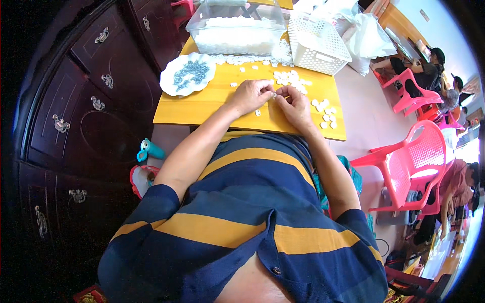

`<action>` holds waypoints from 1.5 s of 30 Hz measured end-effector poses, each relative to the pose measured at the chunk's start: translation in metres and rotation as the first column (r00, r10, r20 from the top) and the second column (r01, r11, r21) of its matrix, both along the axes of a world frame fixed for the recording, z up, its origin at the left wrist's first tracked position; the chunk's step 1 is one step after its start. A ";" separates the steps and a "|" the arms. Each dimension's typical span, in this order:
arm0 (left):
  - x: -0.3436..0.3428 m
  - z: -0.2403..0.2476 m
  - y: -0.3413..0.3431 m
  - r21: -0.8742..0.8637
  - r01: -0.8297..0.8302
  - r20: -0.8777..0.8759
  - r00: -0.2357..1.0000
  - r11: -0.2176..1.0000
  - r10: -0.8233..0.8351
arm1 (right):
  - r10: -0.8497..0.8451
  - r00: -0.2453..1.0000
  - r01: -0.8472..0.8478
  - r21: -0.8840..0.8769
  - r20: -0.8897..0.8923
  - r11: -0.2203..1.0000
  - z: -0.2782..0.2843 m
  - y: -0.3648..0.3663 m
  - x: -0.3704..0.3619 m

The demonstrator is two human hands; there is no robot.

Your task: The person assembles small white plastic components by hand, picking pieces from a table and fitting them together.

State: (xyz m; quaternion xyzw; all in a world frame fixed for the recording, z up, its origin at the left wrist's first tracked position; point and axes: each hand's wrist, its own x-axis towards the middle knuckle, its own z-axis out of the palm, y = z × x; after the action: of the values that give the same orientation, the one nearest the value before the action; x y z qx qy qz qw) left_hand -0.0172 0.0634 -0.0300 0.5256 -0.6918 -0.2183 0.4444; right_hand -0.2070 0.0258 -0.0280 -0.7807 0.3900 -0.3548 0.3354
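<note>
Over the yellow table (202, 113), my left hand (251, 97) and my right hand (295, 107) meet, fingertips pinched together on a small whitish piece (275, 95). Fingers cover most of it, so its exact kind does not show. Just below my left hand lies a small white piece with dark holes (257, 112). Round white pieces (324, 107) are scattered to the right of my right hand, and another cluster (290, 77) sits beyond it. On the left, a white scalloped plate (168, 83) bears many small dark grey-blue parts (194, 69).
A clear plastic bin (236, 38) of white pieces stands at the table's back, beside a white perforated basket (321, 53) and white bags (371, 38). Dark drawers (96, 91) rise at left; a teal bottle (150, 149) is below. Pink chairs (411, 161) and other people (429, 73) are at right.
</note>
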 end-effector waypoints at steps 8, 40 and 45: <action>0.000 0.000 -0.001 0.018 -0.006 0.011 1.000 1.000 0.005 | 0.018 1.000 -0.018 -0.018 0.009 1.000 0.000 -0.001 0.000; 0.001 -0.006 -0.005 -0.038 -0.013 0.029 0.999 0.999 0.015 | -0.001 1.000 0.001 -0.029 -0.012 1.000 0.000 -0.001 0.000; 0.001 -0.005 -0.004 -0.016 -0.015 0.025 1.000 1.000 0.015 | 0.005 1.000 -0.006 -0.031 -0.016 1.000 0.000 -0.001 0.000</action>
State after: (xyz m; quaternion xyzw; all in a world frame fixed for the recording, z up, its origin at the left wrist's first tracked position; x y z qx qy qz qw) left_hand -0.0164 0.0597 -0.0354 0.5299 -0.6951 -0.2027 0.4415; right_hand -0.2073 0.0246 -0.0281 -0.7897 0.3852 -0.3535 0.3212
